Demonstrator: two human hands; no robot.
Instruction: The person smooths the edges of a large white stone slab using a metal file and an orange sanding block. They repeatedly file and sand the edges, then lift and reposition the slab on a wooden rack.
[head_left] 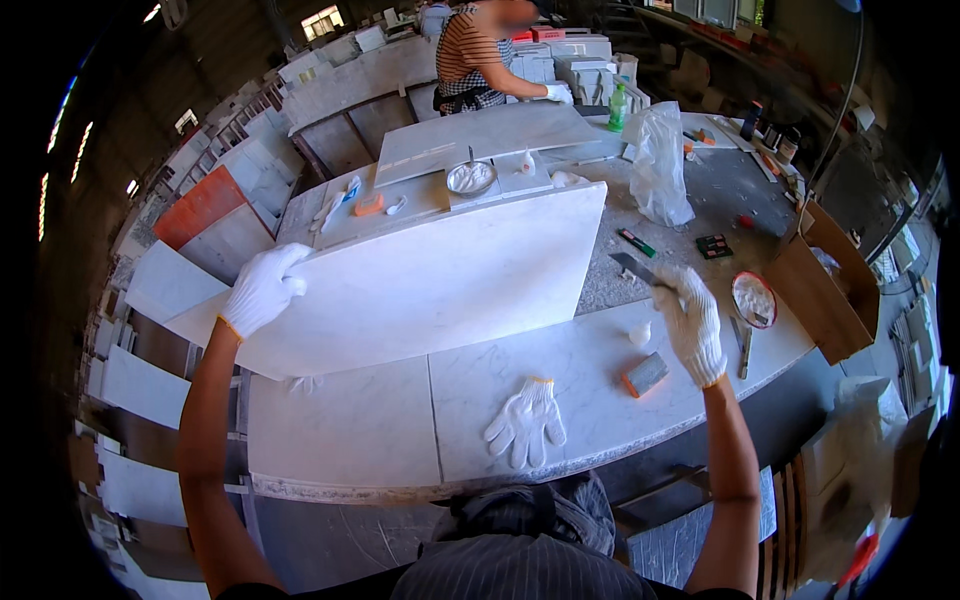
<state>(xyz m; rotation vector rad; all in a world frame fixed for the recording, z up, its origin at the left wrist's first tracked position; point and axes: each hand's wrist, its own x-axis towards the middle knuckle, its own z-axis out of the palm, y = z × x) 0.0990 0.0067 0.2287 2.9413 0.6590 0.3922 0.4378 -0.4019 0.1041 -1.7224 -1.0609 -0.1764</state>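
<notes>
A large white stone slab stands on its long edge, tilted, on the worktable. My left hand, in a white knitted glove, grips the slab's top edge near its left end. Right of the slab, my right hand, also gloved, is closed round a putty knife with its dark blade pointing up and left. Below that hand lie a grey-and-orange sanding block and a small white squeeze bottle. A loose white glove rests flat on the table's near side.
A red-rimmed bowl of white paste sits at the right, beside a cardboard box. Behind the slab are a metal bowl of paste, a plastic bag and a green bottle. Another person works at the far side.
</notes>
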